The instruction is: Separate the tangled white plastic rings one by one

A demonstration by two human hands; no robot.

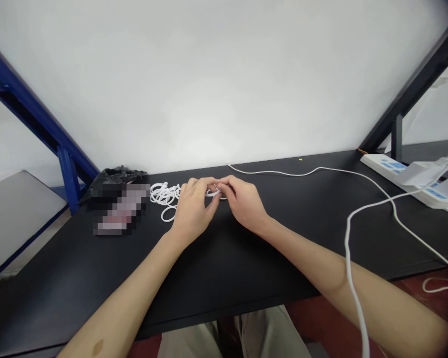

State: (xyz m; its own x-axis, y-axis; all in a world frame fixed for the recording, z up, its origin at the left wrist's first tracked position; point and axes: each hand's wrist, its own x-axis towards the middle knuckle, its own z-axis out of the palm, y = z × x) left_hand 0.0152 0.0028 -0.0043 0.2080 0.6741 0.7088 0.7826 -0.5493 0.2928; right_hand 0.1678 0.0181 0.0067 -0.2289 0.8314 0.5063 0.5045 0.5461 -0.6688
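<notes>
Both my hands meet above the middle of the black table. Between them is a white ring (212,193), partly covered by fingers. My left hand (194,203) pinches it from the left, thumb below and index finger above. From the right, my right hand (242,199) closes thumb and fingertips at the ring's end, where a small part is too hidden to make out. Just left of my left hand lies a pile of white rings (162,194), some with small eyelets, and one loose ring (168,214) sits in front of it.
On the left, a crumpled black plastic bag (115,175) lies behind a blurred-out item (121,211). A white cable (309,173) crosses the black table (216,278) towards a white-and-blue device (410,179) at right. Another cable stretch (348,243) passes before my right forearm.
</notes>
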